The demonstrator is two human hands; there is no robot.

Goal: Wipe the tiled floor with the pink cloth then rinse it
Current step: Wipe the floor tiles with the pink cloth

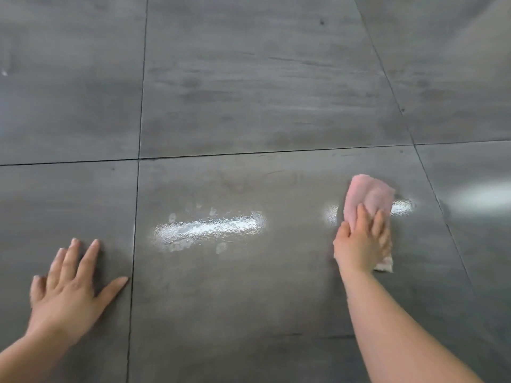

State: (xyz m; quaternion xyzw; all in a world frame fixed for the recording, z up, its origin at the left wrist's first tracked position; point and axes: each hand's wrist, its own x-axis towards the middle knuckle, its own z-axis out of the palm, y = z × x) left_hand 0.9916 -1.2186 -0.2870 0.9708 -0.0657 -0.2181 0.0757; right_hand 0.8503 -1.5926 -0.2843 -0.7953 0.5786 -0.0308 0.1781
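Head view, close, angled down at floor (249, 92).

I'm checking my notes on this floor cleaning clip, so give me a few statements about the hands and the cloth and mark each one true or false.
1. The right hand presses the pink cloth onto the tiled floor. True.
2. The left hand holds a second cloth. False: it rests flat on a tile, fingers spread, holding nothing.
3. The pink cloth and the left hand are on the same tile. False: a grout line runs between them.
4. A glossy streak lies on the floor between the two hands. True.
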